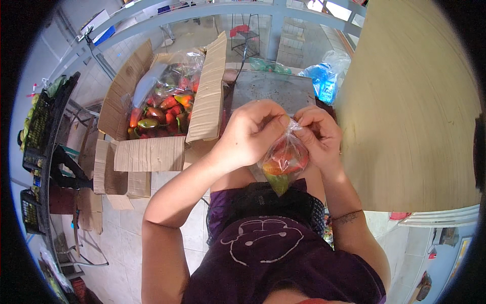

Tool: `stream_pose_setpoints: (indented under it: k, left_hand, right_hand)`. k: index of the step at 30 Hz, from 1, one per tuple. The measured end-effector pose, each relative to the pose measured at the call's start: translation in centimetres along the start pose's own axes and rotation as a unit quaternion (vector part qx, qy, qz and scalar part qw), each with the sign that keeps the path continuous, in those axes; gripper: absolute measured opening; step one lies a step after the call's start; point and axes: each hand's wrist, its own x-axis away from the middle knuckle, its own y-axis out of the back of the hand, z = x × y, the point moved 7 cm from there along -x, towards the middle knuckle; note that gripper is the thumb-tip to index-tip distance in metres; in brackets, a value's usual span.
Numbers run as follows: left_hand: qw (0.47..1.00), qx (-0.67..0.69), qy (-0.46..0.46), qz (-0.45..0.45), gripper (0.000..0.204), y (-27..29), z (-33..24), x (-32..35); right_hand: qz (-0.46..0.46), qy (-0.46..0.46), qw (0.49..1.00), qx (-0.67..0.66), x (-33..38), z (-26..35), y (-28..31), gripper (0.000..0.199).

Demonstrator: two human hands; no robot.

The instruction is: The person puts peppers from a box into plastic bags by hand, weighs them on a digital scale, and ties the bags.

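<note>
A clear plastic bag (284,161) with red, orange and green peppers inside hangs in front of my lap. Both hands pinch its gathered neck from either side. My left hand (251,133) has its thumb and fingers closed on the twisted plastic. Close beside it, my right hand (320,134) grips the same neck with curled fingers. At my left stands an open cardboard box (151,155) holding loose red, orange and green peppers (161,111), partly covered by a sheet of clear plastic (174,76).
A grey metal-topped surface (273,91) lies just beyond my hands. Blue and clear plastic bags (324,83) sit at its far right. A tall tan board (405,111) blocks the right side. Black crates of produce (38,129) line the far left, and a blue-grey rail (202,11) crosses the back.
</note>
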Motion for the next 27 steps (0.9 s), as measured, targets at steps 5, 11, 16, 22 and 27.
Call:
stream_pose_setpoints:
  k: [5, 11, 16, 22, 27]
  left_hand:
    - [0.990, -0.124, -0.036, 0.056, 0.004, -0.1, -1.1, -0.4]
    - [0.973, -0.203, -0.073, 0.079, 0.005, -0.2, -1.9, -0.7]
    - [0.973, -0.215, -0.068, 0.044, 0.006, 0.2, -1.6, -0.7]
    - [0.993, -0.116, 0.000, 0.037, 0.007, 0.3, 1.2, 0.0]
    - [0.982, 0.085, 0.160, 0.052, 0.014, -0.2, 3.9, 0.5]
  right_hand:
    - [0.033, -0.094, 0.994, -0.049, -0.2, -0.3, -0.5, 0.016]
    - [0.077, -0.060, 0.976, 0.193, -1.2, -0.1, -1.2, 0.022]
    - [0.057, -0.030, 0.980, 0.191, -1.4, 0.1, -1.5, 0.018]
    - [0.076, -0.031, 0.972, 0.221, -0.5, -0.5, -1.4, 0.018]
    - [0.073, -0.062, 0.972, 0.213, 0.0, -0.5, -1.1, 0.017]
